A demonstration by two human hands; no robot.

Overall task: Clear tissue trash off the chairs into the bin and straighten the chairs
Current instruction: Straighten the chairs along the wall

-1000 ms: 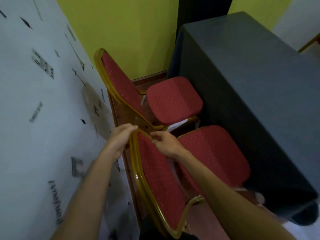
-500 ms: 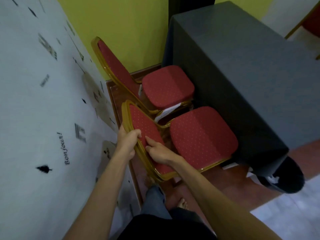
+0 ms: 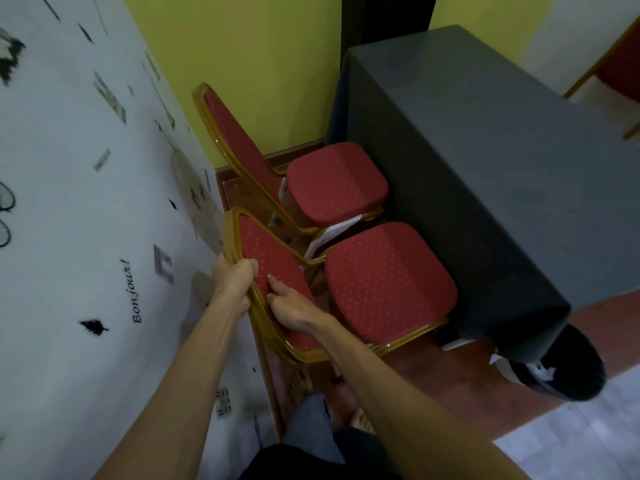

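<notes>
1. Left hand (image 3: 233, 282) is clenching the gold frame along the left edge of the near chair (image 3: 384, 285) backrest, fingers wrapping over onto the red padding.
2. Right hand (image 3: 294, 311) is lying against the front of the same backrest, index finger stretched along the red fabric, thumb tucking behind the frame edge; a loose hold on the backrest rather than a full fist.
3. Near chair is standing with its back toward the patterned white wall (image 3: 86, 220) and its seat front tucking against the dark grey tablecloth (image 3: 485, 168).
4. Far chair (image 3: 334, 181) is sitting just beyond it, same red-and-gold make, back leaning toward the wall, seat also meeting the cloth.
5. White tissue or paper (image 3: 332, 233) is showing in the gap between the two seats, below the far seat's front rail; whether it is resting on a chair or hanging under it is hard to tell.
6. Black bin bag (image 3: 568, 368) is sitting on the floor at the table's near corner, white scraps (image 3: 542, 368) showing at its opening.
7. Bare feet (image 3: 301, 386) and grey trouser leg are showing below the near chair, on the red-brown floor.
</notes>
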